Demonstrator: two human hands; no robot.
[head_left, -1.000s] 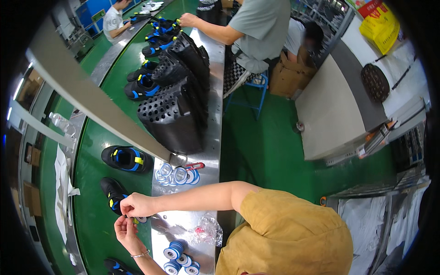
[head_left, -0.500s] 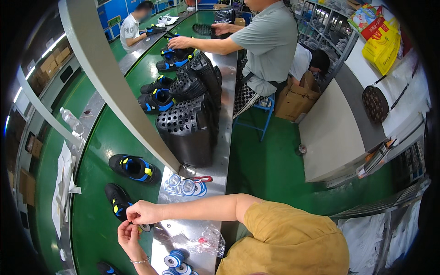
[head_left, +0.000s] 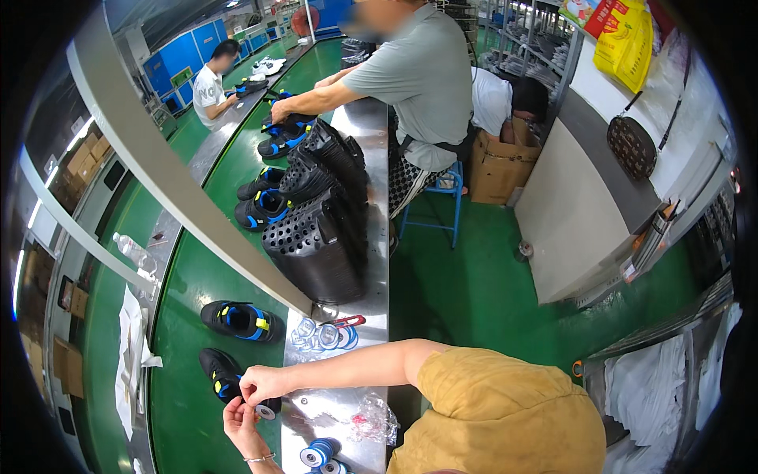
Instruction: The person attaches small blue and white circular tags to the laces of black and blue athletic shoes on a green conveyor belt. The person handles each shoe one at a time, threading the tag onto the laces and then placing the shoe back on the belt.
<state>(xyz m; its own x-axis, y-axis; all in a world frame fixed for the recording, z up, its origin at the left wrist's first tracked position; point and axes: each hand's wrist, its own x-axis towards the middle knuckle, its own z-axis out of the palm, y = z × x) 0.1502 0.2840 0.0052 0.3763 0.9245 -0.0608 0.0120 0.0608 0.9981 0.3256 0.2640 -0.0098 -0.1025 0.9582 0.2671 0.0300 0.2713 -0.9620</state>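
L hand [head_left: 242,424] & R hand [head_left: 264,384] both curled nr blk shoe [head_left: 217,368], can't tell if gripping.

Clearance, left side: the green belt [head_left: 185,316] gives my left hand [head_left: 243,425] an open lane toward the white sheets [head_left: 133,355] along its far edge. Ahead of my right hand [head_left: 264,383], the nearer shoe [head_left: 217,370] blocks passage; the second shoe [head_left: 241,320] lies beyond. Across the metal ledge [head_left: 324,407], my right forearm [head_left: 355,363] separates the discs [head_left: 325,337] and red cutter [head_left: 350,321] from the clear wrap [head_left: 373,420] and spools [head_left: 317,453]. The grey post [head_left: 185,186] and black perforated forms [head_left: 312,257] obstruct farther reach.
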